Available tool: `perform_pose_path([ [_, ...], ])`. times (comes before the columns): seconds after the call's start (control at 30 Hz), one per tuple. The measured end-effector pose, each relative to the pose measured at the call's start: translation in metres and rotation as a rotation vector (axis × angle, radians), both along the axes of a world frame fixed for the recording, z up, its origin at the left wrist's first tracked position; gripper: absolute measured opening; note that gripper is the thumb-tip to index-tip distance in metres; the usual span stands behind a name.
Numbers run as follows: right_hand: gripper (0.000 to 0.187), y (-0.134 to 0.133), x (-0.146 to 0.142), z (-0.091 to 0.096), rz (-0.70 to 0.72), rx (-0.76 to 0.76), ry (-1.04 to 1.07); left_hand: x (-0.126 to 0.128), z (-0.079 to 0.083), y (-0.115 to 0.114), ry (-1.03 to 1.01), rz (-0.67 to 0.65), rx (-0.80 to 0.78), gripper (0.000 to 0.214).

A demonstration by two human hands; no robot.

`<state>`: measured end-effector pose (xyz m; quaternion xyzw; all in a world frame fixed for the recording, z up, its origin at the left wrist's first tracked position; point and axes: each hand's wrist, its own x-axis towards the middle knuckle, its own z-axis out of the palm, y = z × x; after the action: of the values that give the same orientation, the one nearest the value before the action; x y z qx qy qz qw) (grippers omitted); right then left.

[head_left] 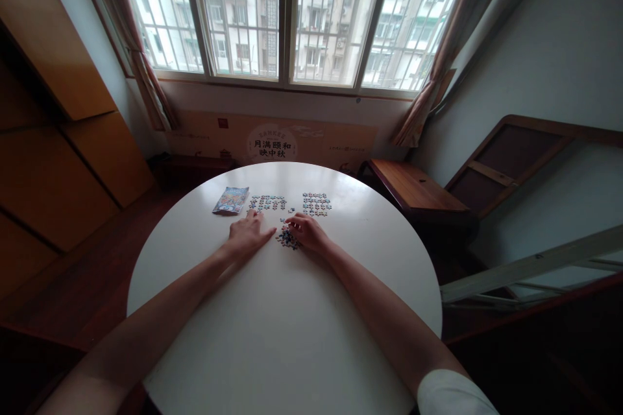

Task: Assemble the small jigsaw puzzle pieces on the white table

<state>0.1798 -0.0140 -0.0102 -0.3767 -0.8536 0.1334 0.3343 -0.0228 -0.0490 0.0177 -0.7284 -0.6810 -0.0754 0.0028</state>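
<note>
Small jigsaw pieces lie on the white round table (272, 337). My left hand (246, 231) rests on the tabletop with its thumb stretched out, its fingertips at the near edge of the left group of laid-out pieces (268, 202). Over the right side of a heaped pile of pieces (288, 240), my right hand (307, 231) has its fingers curled in a pinch. What sits between those fingertips, if anything, is too small to make out. A few loose pieces lie just beyond them. Beyond the right hand is a second group of pieces in rows (317, 203).
A colourful printed packet (230, 201) lies left of the pieces. Past the table's right edge stands a wooden bench (418, 185). A printed cardboard panel (311, 136) is under the barred window, and wooden cabinets (63, 168) stand at left.
</note>
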Motion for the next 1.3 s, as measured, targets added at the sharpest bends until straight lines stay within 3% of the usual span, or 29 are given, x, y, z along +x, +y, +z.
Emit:
perform_pose_path([
  [0.93,0.021,-0.001,0.0,0.002,0.0,-0.02,-0.007,0.005,0.009,-0.005,0.002,0.037,-0.024,0.063],
  [1.3,0.024,-0.002,-0.001,0.004,-0.035,0.013,-0.01,0.005,0.011,-0.006,-0.029,-0.022,-0.002,0.056],
])
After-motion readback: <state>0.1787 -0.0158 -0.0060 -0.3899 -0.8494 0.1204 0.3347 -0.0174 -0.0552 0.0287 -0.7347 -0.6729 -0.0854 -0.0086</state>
